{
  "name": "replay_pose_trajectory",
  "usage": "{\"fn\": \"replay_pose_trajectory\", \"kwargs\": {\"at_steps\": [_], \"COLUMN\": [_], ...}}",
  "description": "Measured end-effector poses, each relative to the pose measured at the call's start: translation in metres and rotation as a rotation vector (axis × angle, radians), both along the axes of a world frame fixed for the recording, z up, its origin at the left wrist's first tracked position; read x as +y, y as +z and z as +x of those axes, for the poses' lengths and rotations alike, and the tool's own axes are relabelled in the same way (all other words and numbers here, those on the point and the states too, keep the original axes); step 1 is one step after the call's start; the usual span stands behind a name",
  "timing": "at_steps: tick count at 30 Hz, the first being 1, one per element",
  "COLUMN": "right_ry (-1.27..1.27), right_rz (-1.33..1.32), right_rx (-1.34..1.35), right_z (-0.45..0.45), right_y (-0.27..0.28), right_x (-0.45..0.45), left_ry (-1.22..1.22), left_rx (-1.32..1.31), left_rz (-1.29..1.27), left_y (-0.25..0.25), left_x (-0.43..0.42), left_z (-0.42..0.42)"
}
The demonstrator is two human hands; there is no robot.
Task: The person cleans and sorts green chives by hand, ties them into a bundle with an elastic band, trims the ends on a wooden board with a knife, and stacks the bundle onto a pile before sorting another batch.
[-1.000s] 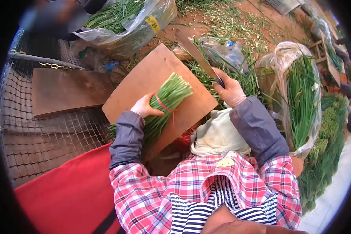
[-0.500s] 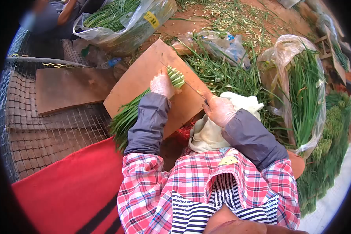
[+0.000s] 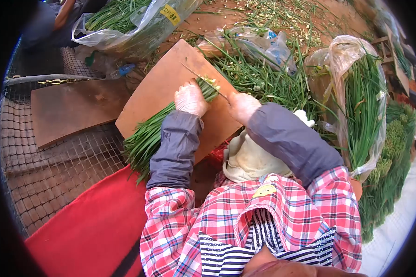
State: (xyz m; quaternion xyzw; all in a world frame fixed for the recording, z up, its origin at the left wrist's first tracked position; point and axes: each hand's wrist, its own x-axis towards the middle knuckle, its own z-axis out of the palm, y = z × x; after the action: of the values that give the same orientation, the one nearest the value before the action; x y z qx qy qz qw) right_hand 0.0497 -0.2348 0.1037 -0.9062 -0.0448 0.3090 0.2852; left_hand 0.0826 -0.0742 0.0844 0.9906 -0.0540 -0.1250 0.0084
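Observation:
A bundle of long green stalks (image 3: 151,130) lies slantwise on a tan board (image 3: 158,87), its leafy ends hanging past the board's lower left edge. My left hand (image 3: 191,99) is closed round the bundle near its cut ends. In my right hand (image 3: 243,107) is the handle of a knife (image 3: 199,76); the handle is hidden by the fingers. The thin blade lies across the stalk ends, just beyond my left hand, with pale stalk pieces beside it. Both hands wear thin, clear gloves.
Clear bags of green stalks stand at the upper left (image 3: 138,36) and right (image 3: 339,69). Loose greens (image 3: 272,87) cover the ground behind the board. A second board (image 3: 78,108) rests on netting at left. Part of another person (image 3: 62,16) shows at the top left.
The bundle went from upright in my left hand to lying on the board. My right hand brought the knife leftward onto the stalk ends, and the blade has since moved further up-left across them.

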Motion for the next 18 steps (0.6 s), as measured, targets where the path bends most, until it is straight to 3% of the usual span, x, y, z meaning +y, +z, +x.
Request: {"fn": "replay_pose_trajectory", "kwargs": {"at_steps": [5,8,9,11,13,14,18], "right_ry": [-0.119,-0.187,-0.115,-0.217,-0.303,-0.341,-0.176], "right_rz": [0.043,0.067,0.085,0.135,0.1,0.045,0.021], "right_rx": [-0.046,-0.14,-0.026,-0.037,-0.045,-0.053,-0.085], "right_z": [0.017,0.009,0.015,0.014,0.011,0.009,0.001], "right_y": [-0.057,-0.06,-0.047,-0.04,-0.045,-0.047,-0.005], "right_x": [0.025,0.021,0.014,-0.003,-0.02,-0.026,-0.021], "left_ry": [0.002,0.011,0.015,-0.101,-0.144,0.017,0.123], "left_rx": [-0.004,-0.061,-0.075,-0.263,-0.247,0.143,0.277], "left_rz": [-0.005,-0.084,-0.111,-0.076,-0.193,-0.396,-0.839], "left_y": [-0.004,0.006,0.009,0.015,0.016,0.022,0.014], "left_x": [-0.002,-0.003,-0.002,0.016,0.05,0.066,0.11], "left_z": [-0.003,-0.008,-0.015,-0.032,-0.04,-0.035,-0.047]}}
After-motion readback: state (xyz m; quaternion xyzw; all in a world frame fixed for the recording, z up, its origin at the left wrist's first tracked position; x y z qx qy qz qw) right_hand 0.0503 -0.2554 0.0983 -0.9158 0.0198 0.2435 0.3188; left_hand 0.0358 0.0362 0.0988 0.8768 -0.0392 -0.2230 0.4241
